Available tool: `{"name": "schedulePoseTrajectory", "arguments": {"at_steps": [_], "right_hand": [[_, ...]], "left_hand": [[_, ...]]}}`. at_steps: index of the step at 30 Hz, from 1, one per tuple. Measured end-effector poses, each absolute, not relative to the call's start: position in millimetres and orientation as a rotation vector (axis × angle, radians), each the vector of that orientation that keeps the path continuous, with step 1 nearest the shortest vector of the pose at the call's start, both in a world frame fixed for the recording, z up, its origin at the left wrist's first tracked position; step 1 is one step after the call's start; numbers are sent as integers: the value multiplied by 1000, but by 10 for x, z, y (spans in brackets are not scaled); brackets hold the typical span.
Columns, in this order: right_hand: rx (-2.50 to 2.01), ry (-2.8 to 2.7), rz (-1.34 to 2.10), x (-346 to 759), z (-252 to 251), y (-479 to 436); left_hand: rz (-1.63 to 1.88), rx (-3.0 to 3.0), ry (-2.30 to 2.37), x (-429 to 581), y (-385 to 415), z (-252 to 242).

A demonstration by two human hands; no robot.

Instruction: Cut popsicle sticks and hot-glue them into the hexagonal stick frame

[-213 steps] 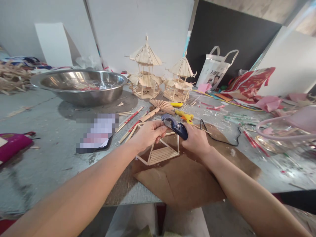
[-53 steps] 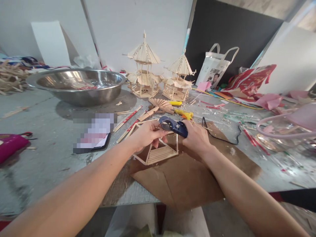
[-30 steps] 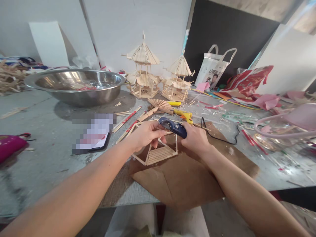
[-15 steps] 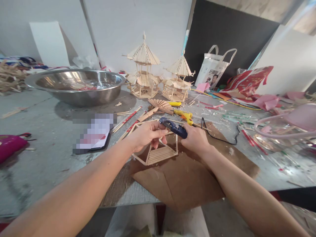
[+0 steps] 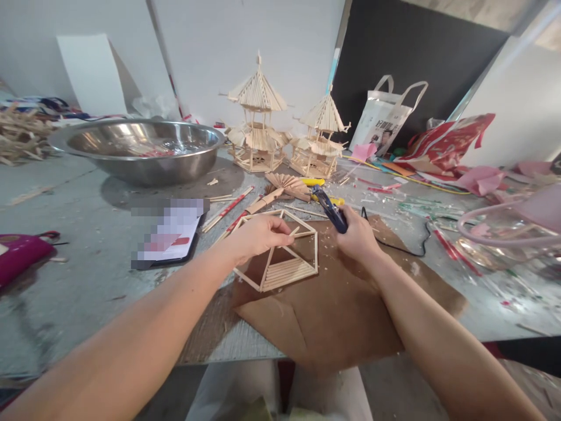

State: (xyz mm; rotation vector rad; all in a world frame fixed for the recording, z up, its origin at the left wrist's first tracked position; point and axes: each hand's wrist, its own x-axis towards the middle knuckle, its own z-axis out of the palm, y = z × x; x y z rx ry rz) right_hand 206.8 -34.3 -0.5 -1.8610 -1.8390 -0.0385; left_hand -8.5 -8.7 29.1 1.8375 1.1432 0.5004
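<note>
My left hand (image 5: 262,237) pinches a short wooden stick (image 5: 297,230) between thumb and fingertips, over a flat polygonal stick frame (image 5: 316,252). One wedge of that frame is filled with parallel sticks (image 5: 287,273); the frame lies on a brown paper sheet (image 5: 350,316). My right hand (image 5: 356,234) is wrapped around dark blue pliers (image 5: 331,211), raised to the right of the frame with their head pointing up and left, apart from the stick. My left hand hides part of the frame's far left side.
Behind stand two stick pagodas (image 5: 258,99) (image 5: 322,117). A steel basin (image 5: 149,166) and a phone (image 5: 175,234) are on the left. A yellow glue gun (image 5: 336,201) lies partly hidden beyond the pliers. Scraps and a pink-handled clear container (image 5: 495,234) occupy the right.
The pliers in my right hand have moved right, away from my left hand. The short stick now shows at my left fingertips, which have lowered slightly toward the frame.
</note>
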Motion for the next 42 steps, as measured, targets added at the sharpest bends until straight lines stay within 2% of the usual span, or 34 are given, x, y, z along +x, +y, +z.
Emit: {"name": "schedulePoseTrajectory", "arguments": {"at_steps": [6, 18, 28, 42], "right_hand": [[-1849, -1861, -23, 2040, -8, -352], [-1829, -1928, -36, 2034, -46, -357], [-1836, -1935, -51, 2012, -27, -364], [-1811, -1952, -66, 2009, -31, -368]], "left_hand": [[331, 1952, 1185, -96, -58, 282], [356, 1751, 1085, -87, -87, 302], [172, 2176, 1210, -83, 24, 192], [31, 2259, 1220, -20, -60, 243]]}}
